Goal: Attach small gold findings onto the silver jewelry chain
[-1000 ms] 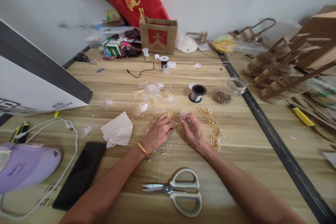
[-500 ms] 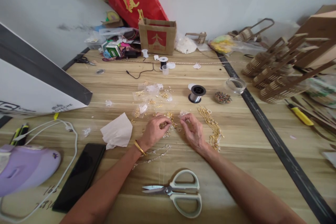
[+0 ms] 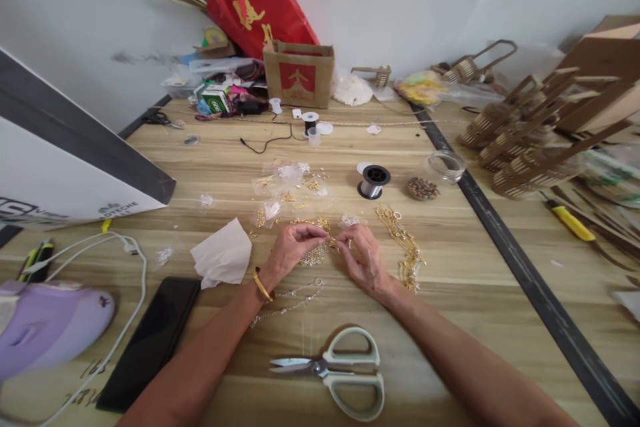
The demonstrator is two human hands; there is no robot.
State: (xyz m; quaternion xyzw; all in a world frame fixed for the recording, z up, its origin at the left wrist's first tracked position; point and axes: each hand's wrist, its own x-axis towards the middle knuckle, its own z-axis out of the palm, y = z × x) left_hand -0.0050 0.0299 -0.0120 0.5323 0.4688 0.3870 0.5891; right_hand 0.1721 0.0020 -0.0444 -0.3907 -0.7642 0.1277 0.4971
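My left hand (image 3: 293, 247) is pinched shut on a short gold chain (image 3: 314, 253) that hangs down from its fingertips, a little above the wooden table (image 3: 450, 320). My right hand (image 3: 363, 257) is also pinched, its fingertips meeting the left hand's at the chain's end, holding something small that I cannot make out. A heap of gold chains (image 3: 407, 247) lies just right of my right hand. Loose gold findings and small clear bags (image 3: 285, 187) are scattered beyond my hands. A silver chain (image 3: 290, 300) lies under my left wrist.
Scissors (image 3: 335, 370) lie near the front edge. A crumpled tissue (image 3: 223, 255), a black phone (image 3: 150, 340) and a white cable (image 3: 125, 260) are at the left. A wire spool (image 3: 373, 180), beads (image 3: 423, 188) and a glass jar (image 3: 447, 163) sit behind. Wooden baskets (image 3: 525, 140) are stacked at the right.
My left hand lifted from the pile of findings with a gold chain pinched in it and drew toward my right hand; the fingertips of both hands now meet.
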